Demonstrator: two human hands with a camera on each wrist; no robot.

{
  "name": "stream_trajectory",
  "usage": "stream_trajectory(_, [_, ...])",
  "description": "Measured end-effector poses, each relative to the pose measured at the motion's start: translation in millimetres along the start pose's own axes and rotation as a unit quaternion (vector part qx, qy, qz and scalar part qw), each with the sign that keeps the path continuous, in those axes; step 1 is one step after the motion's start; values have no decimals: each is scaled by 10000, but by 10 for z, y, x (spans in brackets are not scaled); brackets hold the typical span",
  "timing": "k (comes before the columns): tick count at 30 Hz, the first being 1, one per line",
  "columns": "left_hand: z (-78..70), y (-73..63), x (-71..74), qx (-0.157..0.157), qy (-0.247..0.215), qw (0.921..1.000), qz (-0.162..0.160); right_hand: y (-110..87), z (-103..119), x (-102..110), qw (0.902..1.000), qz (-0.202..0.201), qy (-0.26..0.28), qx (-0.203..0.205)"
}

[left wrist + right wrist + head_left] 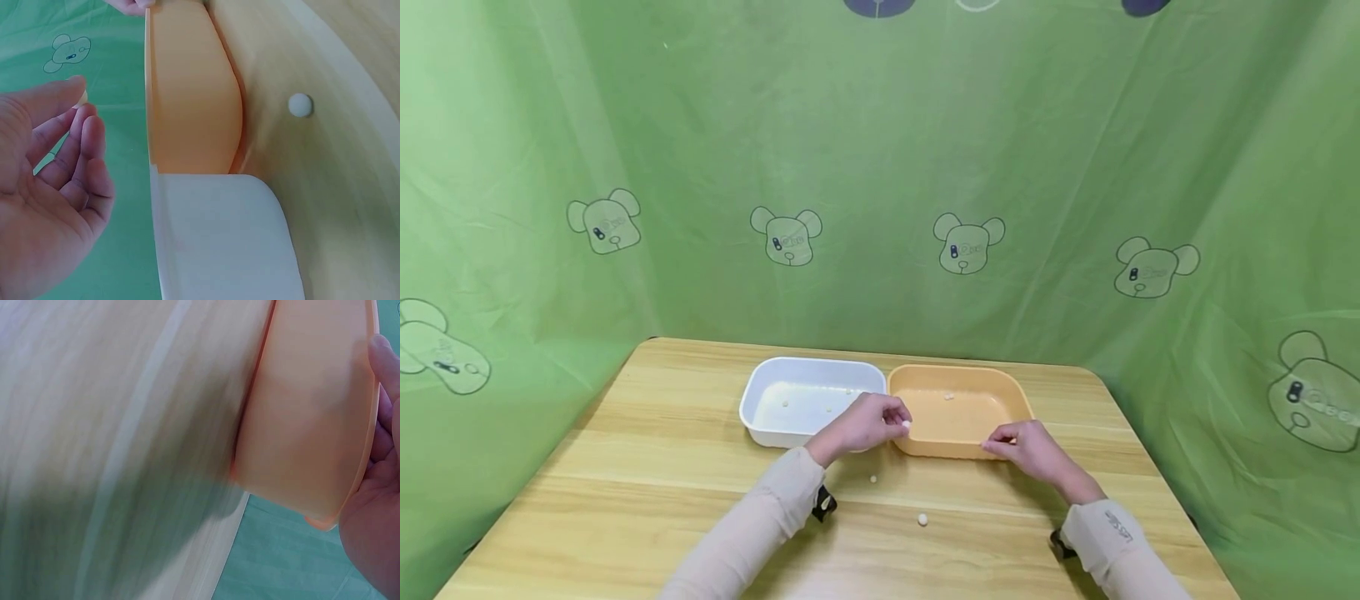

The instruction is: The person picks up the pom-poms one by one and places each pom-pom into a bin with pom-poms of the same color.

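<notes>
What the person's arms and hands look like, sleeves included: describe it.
The left hand and right hand are bare, without gloves. The left sleeve and right sleeve are long and pale cream; dark lettering marks the right one near its cuff. A black wrist camera sits beneath each cuff.

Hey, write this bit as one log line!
left hand: pinches small white ball | right hand: grips orange tray | white tray: beside orange tray | table: two loose white balls

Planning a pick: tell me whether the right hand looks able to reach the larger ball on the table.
Likely yes: nothing blocks the right hand from the larger ball, though that hand must release the orange tray.
</notes>
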State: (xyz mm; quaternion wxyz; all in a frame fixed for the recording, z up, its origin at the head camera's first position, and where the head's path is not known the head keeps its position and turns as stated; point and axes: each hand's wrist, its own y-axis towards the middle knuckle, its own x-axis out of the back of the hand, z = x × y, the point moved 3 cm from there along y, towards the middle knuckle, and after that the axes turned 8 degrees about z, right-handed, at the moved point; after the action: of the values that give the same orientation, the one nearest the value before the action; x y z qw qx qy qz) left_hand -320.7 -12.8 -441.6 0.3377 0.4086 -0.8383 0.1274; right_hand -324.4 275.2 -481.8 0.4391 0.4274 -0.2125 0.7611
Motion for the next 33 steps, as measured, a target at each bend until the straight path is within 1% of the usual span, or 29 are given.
stream_trajectory(4, [-24, 73, -5, -82, 4, 10000, -52, 0, -6, -8, 10000, 2, -27, 2])
stream_trajectory(11, [-12, 176, -34, 62, -74, 9999, -36, 0, 1, -13, 10000, -56, -3, -77])
stream_trajectory(17, [19, 253, -57, 56, -67, 10000, -8, 0, -11, -26, 10000, -17, -66, -66])
stream_trajectory(20, [13, 284, -59, 59, -85, 9999, -11, -4, -10, -20, 10000, -47, -62, 24])
stream_trajectory(26, [15, 345, -79, 67, -168, 9998, -37, -4, -5, -7, 10000, -54, -49, 15])
stream_trajectory(29, [37, 384, -93, 103, -243, 9996, -44, -1, -4, -5, 10000, -53, -46, 29])
stream_trajectory(33, [70, 442, -104, 235, -261, 9994, -29, 5, -11, -7, 9999, -66, -46, 66])
